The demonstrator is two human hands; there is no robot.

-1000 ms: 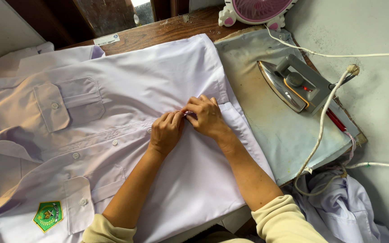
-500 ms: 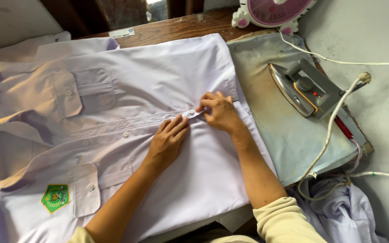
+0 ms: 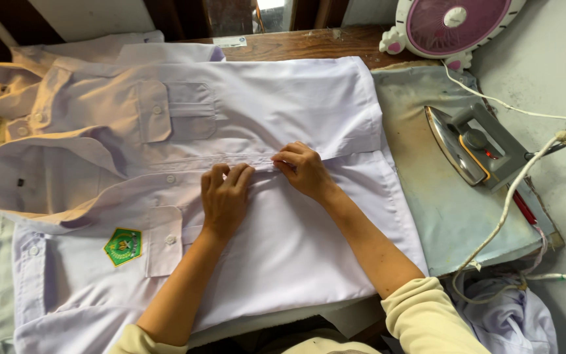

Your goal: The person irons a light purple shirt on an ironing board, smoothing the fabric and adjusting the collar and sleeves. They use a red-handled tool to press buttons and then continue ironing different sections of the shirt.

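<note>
A white button-up shirt (image 3: 296,105) lies spread flat on the padded ironing surface, collar to the left, with a green badge (image 3: 123,246) on its lower chest pocket. My left hand (image 3: 224,200) rests palm down on the button placket at the shirt's middle, fingertips at the strip. My right hand (image 3: 302,169) sits just to its right, with its fingers pinching the placket fabric. Both hands touch the cloth and almost touch each other.
An electric iron (image 3: 476,147) rests on its side on the stained grey-blue pad (image 3: 427,210) at the right, its white cord (image 3: 506,210) trailing down. A pink and white fan (image 3: 453,23) stands at the top right. More white cloth (image 3: 519,321) is bunched at the bottom right.
Both hands have shifted left along the placket toward the collar, staying on the fabric. The camera view has shifted too, showing more of the collar side.
</note>
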